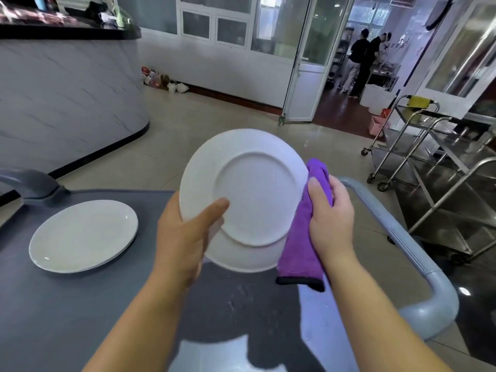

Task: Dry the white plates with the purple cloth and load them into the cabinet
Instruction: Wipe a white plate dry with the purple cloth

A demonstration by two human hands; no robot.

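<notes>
The white plate [257, 200] is held up on edge over the bench [67, 304], underside facing the wearer. The left hand [182, 237] grips its lower-left rim, thumb across the back and the other fingers hidden behind. The right hand [330, 218] is just beside the opposite rim, its fingers [315, 189] curled round the purple cloth [300, 253], which hangs down and touches the plate's right edge. So the cloth hand is nearer the surface to be wiped, and a sweep leftward across the disc looks like the move. The lower rim is blurred, so possibly a second plate sits behind it.

More white plates [83, 236] lie stacked flat on the bench, well to the left. The grey handle rail [418, 261] curves close by the right forearm, with steel trolleys [442, 183] beyond it — room is freer forward and left. No cabinet is plainly in view.
</notes>
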